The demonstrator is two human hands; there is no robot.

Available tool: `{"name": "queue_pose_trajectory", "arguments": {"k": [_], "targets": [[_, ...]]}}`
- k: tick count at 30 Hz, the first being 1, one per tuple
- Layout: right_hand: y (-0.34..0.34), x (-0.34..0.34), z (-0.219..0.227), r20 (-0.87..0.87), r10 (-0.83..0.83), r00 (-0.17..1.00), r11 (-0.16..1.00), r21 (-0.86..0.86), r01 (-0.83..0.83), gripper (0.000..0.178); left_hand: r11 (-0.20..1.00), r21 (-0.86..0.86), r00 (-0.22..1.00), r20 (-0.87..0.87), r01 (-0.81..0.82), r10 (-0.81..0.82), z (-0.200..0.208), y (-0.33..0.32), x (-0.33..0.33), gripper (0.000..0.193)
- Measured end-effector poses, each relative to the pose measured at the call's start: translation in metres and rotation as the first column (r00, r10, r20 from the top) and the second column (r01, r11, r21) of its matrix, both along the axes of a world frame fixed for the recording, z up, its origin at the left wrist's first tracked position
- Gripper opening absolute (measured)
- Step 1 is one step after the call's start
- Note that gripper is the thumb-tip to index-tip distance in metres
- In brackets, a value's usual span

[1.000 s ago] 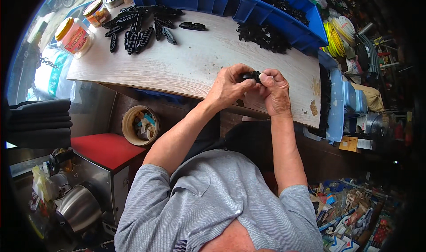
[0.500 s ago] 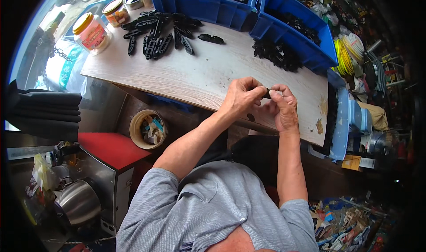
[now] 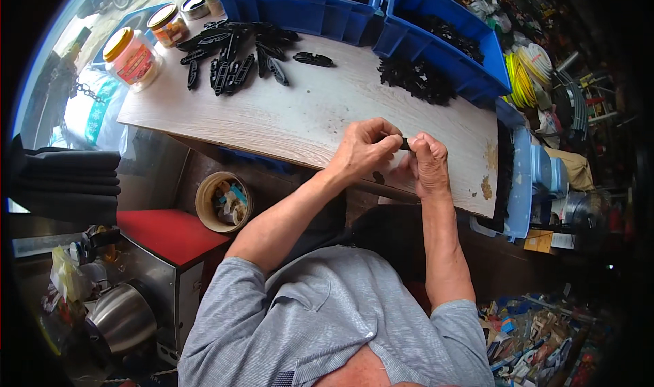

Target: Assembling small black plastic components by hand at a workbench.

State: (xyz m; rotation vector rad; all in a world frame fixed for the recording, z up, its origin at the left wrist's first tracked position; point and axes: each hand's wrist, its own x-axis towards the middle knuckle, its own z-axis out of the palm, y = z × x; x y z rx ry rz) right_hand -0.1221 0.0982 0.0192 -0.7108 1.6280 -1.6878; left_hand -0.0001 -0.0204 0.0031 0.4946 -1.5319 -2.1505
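Over the front edge of the light wood-grain table (image 3: 286, 121), my two hands meet at a small black part (image 3: 405, 144). My left hand (image 3: 368, 145) pinches one end of it between thumb and fingers. The fingers of my right hand (image 3: 430, 165) are closed on the other end. Most of the part is covered by my fingers, so its full shape is hidden. Beyond my hands lies a heap of small black pieces (image 3: 419, 80). Farther left, long black plastic parts (image 3: 231, 53) are piled up, and a single long black part (image 3: 314, 59) lies apart from them.
Two blue bins (image 3: 300, 12) holding black parts stand along the table's far side. A yellow-lidded jar (image 3: 133, 63) and a smaller jar (image 3: 167, 26) are at the left corner. Below sit a waste bucket (image 3: 204, 206) and a red-topped cabinet (image 3: 170, 234). Clutter fills the right.
The view has shifted slightly, moving the table and bins a little left in the picture. My right hand has turned a little against the black part; both hands keep their hold.
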Motion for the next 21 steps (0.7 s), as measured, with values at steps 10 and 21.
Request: {"name": "queue_pose_trajectory", "arguments": {"k": [10,21], "targets": [[0.042,-0.061,0.001,0.238,-0.4,0.885,0.911,-0.002,0.412,0.037,-0.24,-0.966,0.686,-0.236,-0.093,0.688,-0.005,-0.143,0.005,0.021],[0.039,-0.11,0.008,0.057,-0.565,0.823,0.816,0.184,0.548,0.035,-0.011,-0.992,0.888,0.104,0.122,0.449,-0.01,-0.091,0.0,0.024]]}}
